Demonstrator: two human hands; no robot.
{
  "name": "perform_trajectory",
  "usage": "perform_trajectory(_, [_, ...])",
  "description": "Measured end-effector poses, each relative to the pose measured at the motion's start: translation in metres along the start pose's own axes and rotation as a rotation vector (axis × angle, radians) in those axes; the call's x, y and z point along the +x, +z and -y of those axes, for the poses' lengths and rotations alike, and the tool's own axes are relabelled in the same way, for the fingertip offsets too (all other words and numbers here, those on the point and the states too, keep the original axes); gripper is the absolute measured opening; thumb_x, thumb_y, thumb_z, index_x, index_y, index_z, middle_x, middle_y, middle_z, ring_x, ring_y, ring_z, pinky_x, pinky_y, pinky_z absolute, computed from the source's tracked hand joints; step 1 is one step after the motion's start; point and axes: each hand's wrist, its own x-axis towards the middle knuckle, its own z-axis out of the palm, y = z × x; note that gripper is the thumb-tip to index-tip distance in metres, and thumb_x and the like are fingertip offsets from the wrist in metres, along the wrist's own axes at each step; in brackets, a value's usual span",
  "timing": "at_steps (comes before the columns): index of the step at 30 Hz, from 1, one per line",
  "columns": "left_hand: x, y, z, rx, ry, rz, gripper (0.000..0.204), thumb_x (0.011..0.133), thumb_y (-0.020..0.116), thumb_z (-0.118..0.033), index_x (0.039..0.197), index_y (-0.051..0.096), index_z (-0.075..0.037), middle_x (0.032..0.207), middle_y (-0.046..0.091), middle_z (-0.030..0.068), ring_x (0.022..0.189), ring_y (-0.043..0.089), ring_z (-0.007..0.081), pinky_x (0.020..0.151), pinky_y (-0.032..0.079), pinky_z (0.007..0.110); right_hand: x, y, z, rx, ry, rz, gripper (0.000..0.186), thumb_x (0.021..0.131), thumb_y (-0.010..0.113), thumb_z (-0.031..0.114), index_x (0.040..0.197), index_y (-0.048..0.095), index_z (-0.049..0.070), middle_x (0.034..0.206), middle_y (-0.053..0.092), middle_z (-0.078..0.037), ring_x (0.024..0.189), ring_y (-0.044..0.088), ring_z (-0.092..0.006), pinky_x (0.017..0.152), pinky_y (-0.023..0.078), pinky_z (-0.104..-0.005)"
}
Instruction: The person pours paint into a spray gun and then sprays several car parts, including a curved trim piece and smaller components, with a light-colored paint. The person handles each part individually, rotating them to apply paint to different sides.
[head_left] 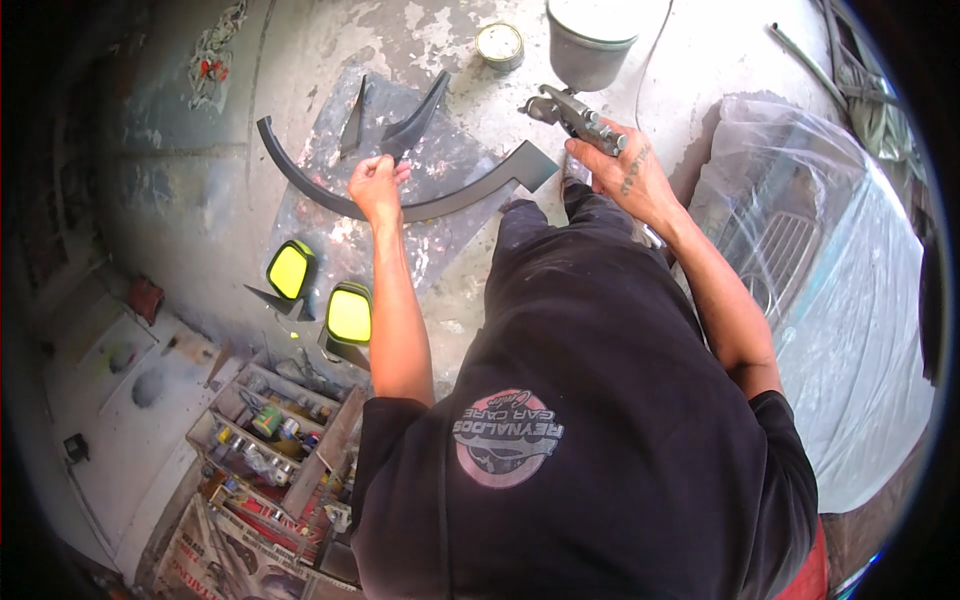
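Observation:
My right hand [630, 180] is closed round a metal spray gun [580, 115]. My left hand [375, 185] is closed over a long curved black trim strip [445, 205], just below two smaller black pieces [352, 120] [415, 120]; what, if anything, its fingers hold is hidden. These black parts lie on a paint-spotted grey sheet [315, 140] on the floor. Two mirror housings with yellow-green faces [290, 268] [348, 312] lie below the strip at left.
A grey bucket [590, 55] and an open tin [500, 45] stand beyond the gun. Plastic-covered panels [810, 320] lean at right, poles [805, 60] behind. At lower left are a wooden box of small cans [270, 420] and a pale stained board [130, 410]. My legs [530, 250] are below my hands.

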Motion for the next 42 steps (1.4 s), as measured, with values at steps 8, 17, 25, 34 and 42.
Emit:
perform_trajectory(8, [0.005, 0.005, 0.002, 0.024, 0.041, 0.033, 0.008, 0.091, 0.066, 0.001, 0.091, 0.063, 0.008, 0.084, 0.068, 0.0135, 0.072, 0.074, 0.0246, 0.066, 0.064, 0.033, -0.009, 0.004, 0.015, 0.002, -0.007, 0.107, 0.047, 0.095, 0.070, 0.030, 0.127, 0.066, -0.005, 0.060, 0.054, -0.008, 0.058, 0.054, -0.0159, 0.059, 0.047, -0.0373])
perform_trajectory(17, [0.008, 0.002, 0.003, 0.001, 0.035, 0.032, 0.007, 0.090, 0.066, 0.002, 0.091, 0.063, 0.008, 0.084, 0.069, 0.0143, 0.071, 0.074, 0.0253, 0.065, 0.064, 0.033, 0.000, -0.009, 0.007, -0.044, -0.092, -0.097, 0.046, 0.095, 0.070, 0.031, 0.123, 0.066, -0.005, 0.064, 0.060, -0.014, 0.058, 0.059, -0.0216, 0.063, 0.050, -0.0391])
perform_trajectory(25, [0.012, 0.005, 0.002, 0.013, 0.029, 0.051, 0.006, 0.090, 0.066, 0.003, 0.090, 0.064, 0.008, 0.083, 0.069, 0.0142, 0.071, 0.074, 0.0251, 0.064, 0.064, 0.033, -0.006, -0.003, 0.016, 0.048, 0.047, 0.141, 0.048, 0.094, 0.071, 0.032, 0.126, 0.065, -0.004, 0.063, 0.056, -0.007, 0.058, 0.056, -0.0159, 0.058, 0.047, -0.0361])
perform_trajectory(34, [0.009, 0.005, 0.001, 0.050, 0.066, 0.058, 0.004, 0.087, 0.068, 0.004, 0.089, 0.066, 0.007, 0.084, 0.070, 0.0125, 0.074, 0.072, 0.0212, 0.069, 0.064, 0.032, 0.007, -0.010, 0.001, 0.047, -0.072, -0.147, 0.045, 0.094, 0.070, 0.028, 0.124, 0.065, -0.006, 0.062, 0.058, -0.012, 0.056, 0.056, -0.0197, 0.061, 0.049, -0.0372])
perform_trajectory(42, [-0.007, 0.023, -0.003, 0.443, 0.535, -0.044, 0.005, 0.083, 0.068, 0.005, 0.088, 0.067, 0.006, 0.093, 0.073, 0.0134, 0.082, 0.070, 0.0200, 0.075, 0.057, 0.037, -0.008, -0.009, 0.030, 0.094, 0.018, 0.079, 0.035, 0.095, 0.069, 0.029, 0.110, 0.067, -0.002, 0.064, 0.060, -0.006, 0.057, 0.056, -0.0129, 0.056, 0.046, -0.0327])
